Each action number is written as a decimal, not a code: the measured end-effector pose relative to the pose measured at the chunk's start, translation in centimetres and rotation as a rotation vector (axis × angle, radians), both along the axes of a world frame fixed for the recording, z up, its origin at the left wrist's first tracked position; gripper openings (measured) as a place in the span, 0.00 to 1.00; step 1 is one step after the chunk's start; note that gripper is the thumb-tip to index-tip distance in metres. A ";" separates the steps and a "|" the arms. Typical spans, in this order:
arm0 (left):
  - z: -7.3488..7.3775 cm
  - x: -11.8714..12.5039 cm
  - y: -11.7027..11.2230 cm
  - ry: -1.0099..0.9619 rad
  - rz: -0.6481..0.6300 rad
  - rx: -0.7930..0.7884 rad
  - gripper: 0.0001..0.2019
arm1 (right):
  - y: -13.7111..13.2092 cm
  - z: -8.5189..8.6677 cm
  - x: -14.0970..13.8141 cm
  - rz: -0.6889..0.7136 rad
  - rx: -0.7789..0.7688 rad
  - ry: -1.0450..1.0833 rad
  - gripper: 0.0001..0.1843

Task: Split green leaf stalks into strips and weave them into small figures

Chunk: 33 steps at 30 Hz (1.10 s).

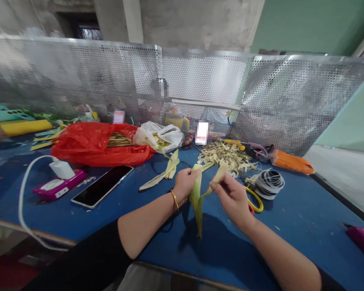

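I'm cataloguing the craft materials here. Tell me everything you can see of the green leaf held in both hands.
The green leaf is a long, pale yellow-green strip that looks like fresh palm frond. It is split into two bands that meet in a V and taper to a point hanging down. The left hand pinches one upper end and the right hand pinches the other, above the blue table.

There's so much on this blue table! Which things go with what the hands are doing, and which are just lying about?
Likely part of the work:
leaf strip, pinched by left hand and right hand
loose leaf
red bag holding more leaves
pile of leaf scraps

Lying untouched:
phone
pink power bank
yellow-handled scissors
coil of cord
orange packet
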<state>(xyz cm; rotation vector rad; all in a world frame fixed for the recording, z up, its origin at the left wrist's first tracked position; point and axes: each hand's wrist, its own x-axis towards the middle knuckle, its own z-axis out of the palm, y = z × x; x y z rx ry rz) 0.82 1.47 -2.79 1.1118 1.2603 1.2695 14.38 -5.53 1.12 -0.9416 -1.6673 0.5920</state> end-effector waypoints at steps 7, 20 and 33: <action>0.2 -0.5 0.7 -0.083 0.070 -0.051 0.14 | -1.8 2.5 0.8 0.203 0.009 0.232 0.10; 0.6 -0.7 0.9 -0.178 0.052 -0.106 0.14 | -0.6 6.2 3.8 0.364 -0.450 0.691 0.13; 2.4 0.6 -2.1 -0.277 -0.361 -0.102 0.08 | 2.8 0.8 2.0 -0.078 -0.701 0.399 0.16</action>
